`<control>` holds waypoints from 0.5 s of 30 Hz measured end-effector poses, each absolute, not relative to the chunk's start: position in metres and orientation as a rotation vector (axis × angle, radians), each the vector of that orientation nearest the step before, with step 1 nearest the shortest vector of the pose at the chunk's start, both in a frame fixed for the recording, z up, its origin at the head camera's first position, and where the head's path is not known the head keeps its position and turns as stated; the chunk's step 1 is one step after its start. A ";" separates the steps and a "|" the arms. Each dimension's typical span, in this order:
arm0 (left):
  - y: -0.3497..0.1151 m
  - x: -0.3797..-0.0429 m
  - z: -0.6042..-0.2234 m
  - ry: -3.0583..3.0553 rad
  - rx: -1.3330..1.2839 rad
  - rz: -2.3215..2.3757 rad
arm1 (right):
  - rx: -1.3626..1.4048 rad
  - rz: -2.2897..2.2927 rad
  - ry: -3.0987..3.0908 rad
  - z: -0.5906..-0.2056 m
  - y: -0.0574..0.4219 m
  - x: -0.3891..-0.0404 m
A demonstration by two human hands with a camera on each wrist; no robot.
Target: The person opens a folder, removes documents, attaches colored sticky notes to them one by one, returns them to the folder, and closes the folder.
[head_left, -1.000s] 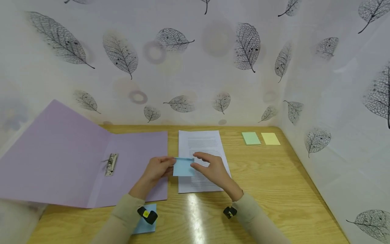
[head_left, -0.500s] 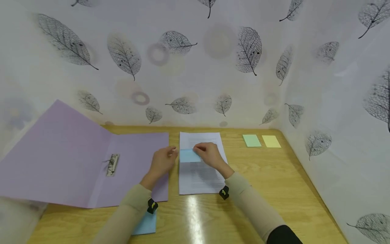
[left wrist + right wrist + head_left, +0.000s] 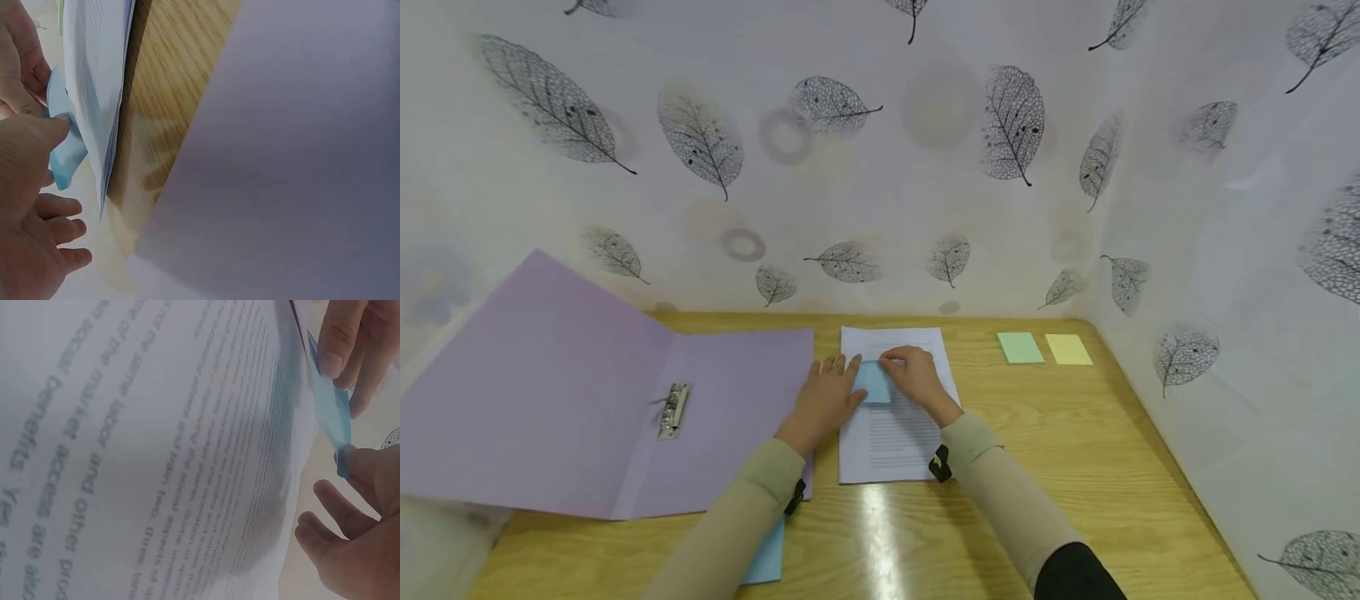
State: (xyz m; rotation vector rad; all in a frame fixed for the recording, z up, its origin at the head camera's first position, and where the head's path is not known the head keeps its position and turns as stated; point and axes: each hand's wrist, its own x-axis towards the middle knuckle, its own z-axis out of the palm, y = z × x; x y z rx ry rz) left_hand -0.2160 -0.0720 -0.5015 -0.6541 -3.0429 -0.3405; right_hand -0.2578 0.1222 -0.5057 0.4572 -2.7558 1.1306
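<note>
A light-blue sticky note [image 3: 874, 383] lies over the upper part of a stack of printed pages [image 3: 898, 450]. My right hand [image 3: 913, 379] pinches the note's top right corner between thumb and index finger. On its left side my left hand [image 3: 827, 396] has its fingers spread over the left edge of the pages, the thumb reaching onto the note. In the left wrist view the note [image 3: 67, 156] bends away from the paper under the left thumb. The right wrist view shows the same note [image 3: 331, 409] between both hands, slightly raised along its edge.
A lilac ring binder [image 3: 737, 400] lies spread at the left, its metal clip [image 3: 673, 410] raised. Back right are a green note pad [image 3: 1020, 347] and a yellow one [image 3: 1069, 349]. A blue pad [image 3: 766, 558] is partly hidden by the left sleeve. Leaf-printed cloth walls surround the table.
The blue note has come down from in front of the pages onto their upper part. The left hand let go of it, then moved right with spread fingers; the right hand took its upper right corner.
</note>
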 end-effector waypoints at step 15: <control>-0.066 -0.219 -0.510 -3.176 -0.620 -0.358 | 0.490 1.144 -2.825 -0.516 0.130 -0.264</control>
